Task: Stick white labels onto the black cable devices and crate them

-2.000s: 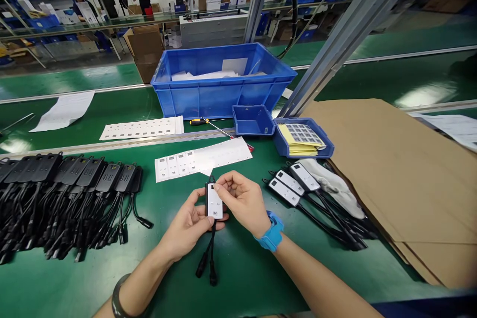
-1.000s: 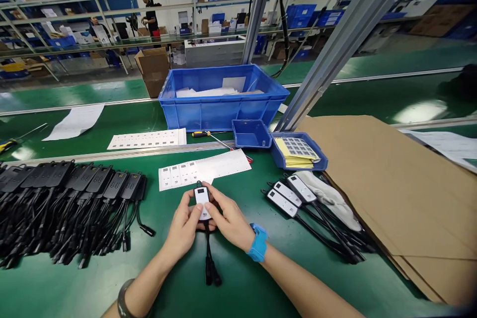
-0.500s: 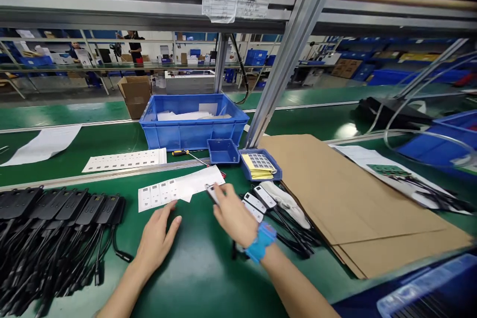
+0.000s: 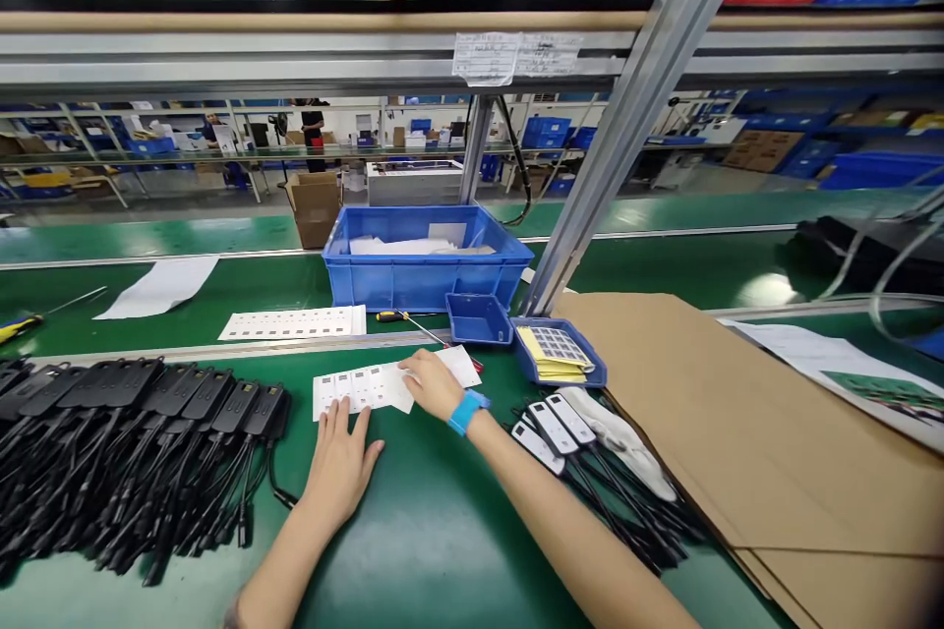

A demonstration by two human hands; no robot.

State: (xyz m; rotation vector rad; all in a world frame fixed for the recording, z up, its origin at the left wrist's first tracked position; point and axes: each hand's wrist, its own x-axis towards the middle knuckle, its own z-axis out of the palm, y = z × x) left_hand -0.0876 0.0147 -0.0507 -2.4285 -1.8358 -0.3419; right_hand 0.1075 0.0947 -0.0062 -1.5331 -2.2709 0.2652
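Note:
A white sheet of labels printed with small dark squares lies on the green bench. My left hand rests at its lower left edge, fingers spread and fingertips on the paper. My right hand, with a blue wristband, reaches over the sheet's right half; its fingertips are at the paper, fingers apart, and I see nothing held. To the right lie several black cabled devices with white labels, beside a white glove.
Rows of black cabled devices cover the left. Behind the sheet stand a large blue bin, a small blue tray, and another tray holding yellow-backed stickers. A screwdriver lies nearby. Brown cardboard lies right; a metal post slants upward.
My right hand has let go of the black device it held and moved left onto the label sheet. My left hand has come onto the sheet's edge. The camera view has shifted.

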